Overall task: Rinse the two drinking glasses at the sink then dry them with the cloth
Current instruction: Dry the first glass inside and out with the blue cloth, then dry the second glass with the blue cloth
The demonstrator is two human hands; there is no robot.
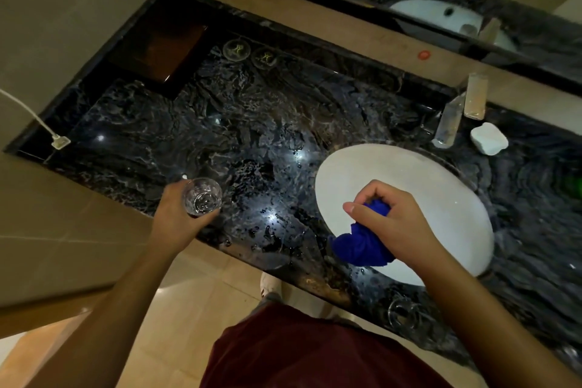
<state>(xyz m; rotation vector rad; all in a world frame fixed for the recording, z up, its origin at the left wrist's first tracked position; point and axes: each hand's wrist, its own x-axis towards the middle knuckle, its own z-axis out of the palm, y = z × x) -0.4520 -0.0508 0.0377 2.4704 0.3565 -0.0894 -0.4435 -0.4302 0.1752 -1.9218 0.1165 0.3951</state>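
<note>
Gripping a clear drinking glass [202,197] upright over the dark marbled counter [252,123], the left hand [181,214] is seen with its fingers curled round the glass wall, left of the white sink [441,198]. A bunched blue cloth [362,244] is held by the right hand [390,217] above the near edge of the sink, fingers closed round it and the thumb stretched out. A second glass [404,313] is set on the counter at the front rim, just beside the right forearm. A chrome tap [448,123] and a white soap [489,138] are placed behind the basin

Glass [202,197] left of sink [441,173] — cloth [362,244] over it (near rim).
</note>
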